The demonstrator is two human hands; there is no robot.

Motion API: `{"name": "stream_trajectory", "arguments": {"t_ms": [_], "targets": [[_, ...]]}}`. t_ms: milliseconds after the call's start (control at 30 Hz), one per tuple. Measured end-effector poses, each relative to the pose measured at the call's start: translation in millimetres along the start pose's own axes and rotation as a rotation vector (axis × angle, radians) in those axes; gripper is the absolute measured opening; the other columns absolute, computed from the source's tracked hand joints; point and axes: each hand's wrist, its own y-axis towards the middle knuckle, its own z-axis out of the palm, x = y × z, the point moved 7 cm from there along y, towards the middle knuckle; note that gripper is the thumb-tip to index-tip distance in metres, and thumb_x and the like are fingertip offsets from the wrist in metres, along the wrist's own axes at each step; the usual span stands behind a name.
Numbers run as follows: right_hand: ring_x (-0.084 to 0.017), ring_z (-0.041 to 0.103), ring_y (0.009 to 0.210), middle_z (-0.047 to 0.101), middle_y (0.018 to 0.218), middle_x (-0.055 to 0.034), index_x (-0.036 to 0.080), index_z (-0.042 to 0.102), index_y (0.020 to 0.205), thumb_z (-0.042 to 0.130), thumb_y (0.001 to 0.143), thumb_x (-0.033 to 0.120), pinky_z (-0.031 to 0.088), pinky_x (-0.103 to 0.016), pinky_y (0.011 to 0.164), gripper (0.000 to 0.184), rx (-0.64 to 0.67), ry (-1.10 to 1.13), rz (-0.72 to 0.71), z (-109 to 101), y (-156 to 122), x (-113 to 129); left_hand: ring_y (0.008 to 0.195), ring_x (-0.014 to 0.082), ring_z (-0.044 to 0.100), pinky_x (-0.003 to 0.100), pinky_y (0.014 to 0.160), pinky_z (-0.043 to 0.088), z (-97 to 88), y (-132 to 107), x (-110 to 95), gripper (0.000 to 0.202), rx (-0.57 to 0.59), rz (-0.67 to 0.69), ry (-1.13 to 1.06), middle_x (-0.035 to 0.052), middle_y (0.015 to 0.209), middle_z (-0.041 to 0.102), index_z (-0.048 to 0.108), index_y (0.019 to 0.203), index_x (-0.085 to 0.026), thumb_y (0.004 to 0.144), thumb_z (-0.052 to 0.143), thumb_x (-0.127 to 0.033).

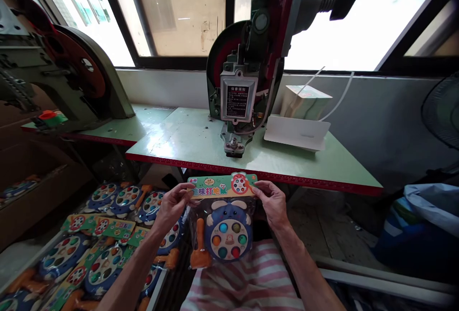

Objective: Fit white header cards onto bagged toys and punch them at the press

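Note:
A clear bag holding a blue round toy [228, 230] and an orange toy hammer [200, 246] hangs above my lap. Along its top runs a green and yellow printed header card [215, 186]. My left hand [175, 205] pinches the card's left end between thumb and fingers. At the other end, my right hand [271, 202] pinches the card's right side. Just beyond the card's upper edge stands a green and red stapling machine [234, 148], its head over the table edge. The bag's lower end rests close to my striped clothing.
Several similar bagged toys [107, 265] fill a box at lower left. Folded cards [304, 101] and a white tray [297, 132] sit on the green table [190, 132]. Another machine [68, 72] is at left, a blue bag [412, 234] and a fan [442, 110] at right.

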Motion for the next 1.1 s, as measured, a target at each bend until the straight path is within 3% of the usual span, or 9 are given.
{"name": "stream_trajectory", "arguments": {"t_ms": [133, 267, 533, 733, 867, 1100], "targets": [[-0.018, 0.067, 0.066, 0.076, 0.075, -0.0019, 0.021, 0.074, 0.081, 0.095, 0.061, 0.044, 0.056, -0.030, 0.058, 0.037, -0.038, 0.058, 0.012, -5, 7, 14, 0.059, 0.0212, 0.073, 0.029, 0.062, 0.057, 5.9, 7, -9, 0.036, -0.027, 0.038, 0.003, 0.0015, 0.067, 0.075, 0.068, 0.098, -0.020, 0.079, 0.081, -0.048], [-0.018, 0.068, 0.065, 0.075, 0.071, -0.0011, 0.021, 0.072, 0.078, 0.098, 0.054, 0.042, 0.056, -0.027, 0.056, 0.041, -0.071, 0.096, -0.009, -20, 27, 38, 0.054, 0.0172, 0.068, 0.025, 0.057, 0.052, 27.6, 30, -24, 0.037, 0.000, 0.081, -0.058, -0.0012, 0.064, 0.073, 0.063, 0.093, -0.021, 0.077, 0.082, -0.049], [-0.016, 0.069, 0.059, 0.075, 0.068, -0.0016, 0.019, 0.071, 0.075, 0.103, 0.042, 0.038, 0.055, -0.024, 0.055, 0.050, -0.146, 0.153, -0.001, -53, 99, 65, 0.050, 0.0139, 0.062, 0.023, 0.051, 0.047, 87.8, 118, -63, 0.034, 0.111, 0.183, -0.123, -0.0046, 0.057, 0.068, 0.051, 0.085, -0.024, 0.079, 0.077, -0.044], [-0.016, 0.066, 0.056, 0.072, 0.063, -0.0018, 0.018, 0.070, 0.072, 0.103, 0.035, 0.040, 0.052, -0.025, 0.051, 0.054, -0.195, 0.111, -0.027, -63, 149, 70, 0.041, 0.0111, 0.051, 0.021, 0.044, 0.040, 116.7, 180, -71, 0.033, 0.110, 0.221, -0.154, -0.0083, 0.047, 0.057, 0.046, 0.081, -0.025, 0.074, 0.075, -0.040], [-0.015, 0.065, 0.057, 0.071, 0.063, -0.0013, 0.018, 0.070, 0.071, 0.102, 0.034, 0.040, 0.054, -0.026, 0.055, 0.054, -0.200, 0.104, -0.025, -62, 163, 73, 0.042, 0.0107, 0.050, 0.021, 0.043, 0.039, 121.4, 195, -71, 0.035, 0.089, 0.221, -0.155, -0.0094, 0.049, 0.055, 0.045, 0.081, -0.025, 0.072, 0.075, -0.040], [-0.015, 0.062, 0.056, 0.071, 0.064, -0.0007, 0.019, 0.069, 0.071, 0.100, 0.036, 0.038, 0.052, -0.027, 0.055, 0.051, -0.182, 0.084, -0.026, -61, 171, 76, 0.043, 0.0104, 0.050, 0.022, 0.044, 0.038, 121.1, 198, -72, 0.036, 0.084, 0.204, -0.142, -0.0089, 0.052, 0.055, 0.045, 0.080, -0.025, 0.071, 0.076, -0.041]]}}
